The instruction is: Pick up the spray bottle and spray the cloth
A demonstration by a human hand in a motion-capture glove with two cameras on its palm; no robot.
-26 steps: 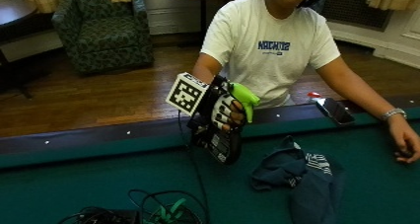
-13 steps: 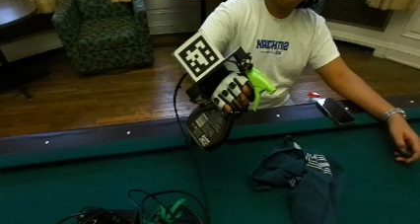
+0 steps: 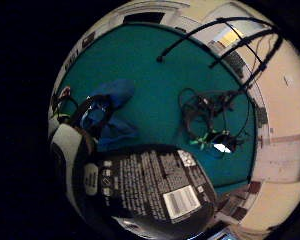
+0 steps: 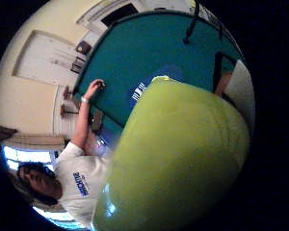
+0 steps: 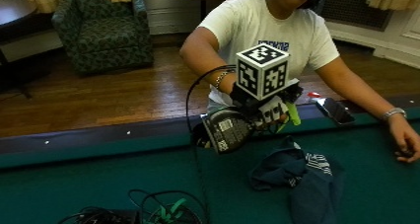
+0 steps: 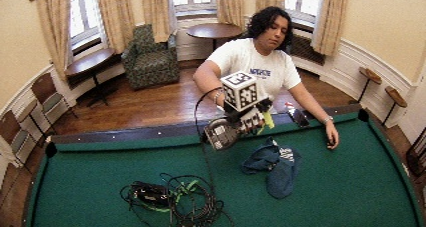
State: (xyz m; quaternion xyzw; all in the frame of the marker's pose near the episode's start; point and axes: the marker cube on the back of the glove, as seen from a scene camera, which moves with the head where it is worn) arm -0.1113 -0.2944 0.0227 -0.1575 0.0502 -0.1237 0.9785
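While the gloved right hand (image 5: 265,110) grips the spray bottle (image 5: 226,130) in the air, it has swung the bottle from upright to nearly sideways above the cloth (image 5: 295,177), which lies on the green table (image 5: 98,184) at about five o'clock of it. I judge spraying is next. The nozzle's aim is hidden behind fingers.

spray bottle (image 5: 229,130) nozzle hidden | label text unreadable (too small)
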